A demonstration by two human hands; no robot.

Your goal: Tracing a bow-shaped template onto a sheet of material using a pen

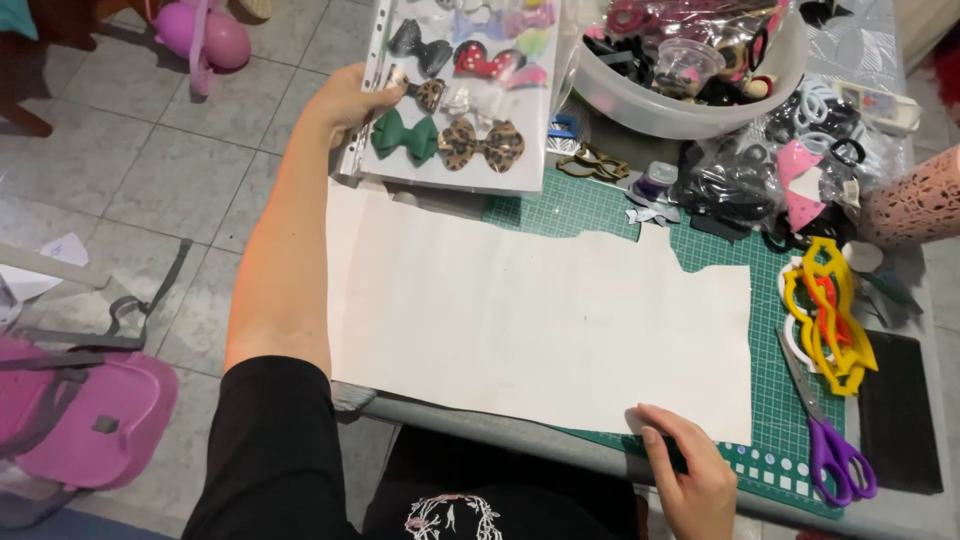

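2 hands work apart: left hand (345,100) grips the plastic sleeve of bows (460,95) above the white sheet (530,315); right hand (690,475), fingers curled, pins its near edge; best kept flat

Free room: the broad pale sheet (520,320) lies flat over the middle of the worktop (480,418), nothing standing on it, so a hand can pass low across it. Far edge blocked by the clear sleeve of bows (462,95) and the white bowl (680,105). Right side crowded: black hair-tie bags (730,185), yellow cutter shapes (830,310), purple-handled scissors (835,445), pink perforated cup (915,205). Near edge: only a narrow strip of green mat (780,440) bare.
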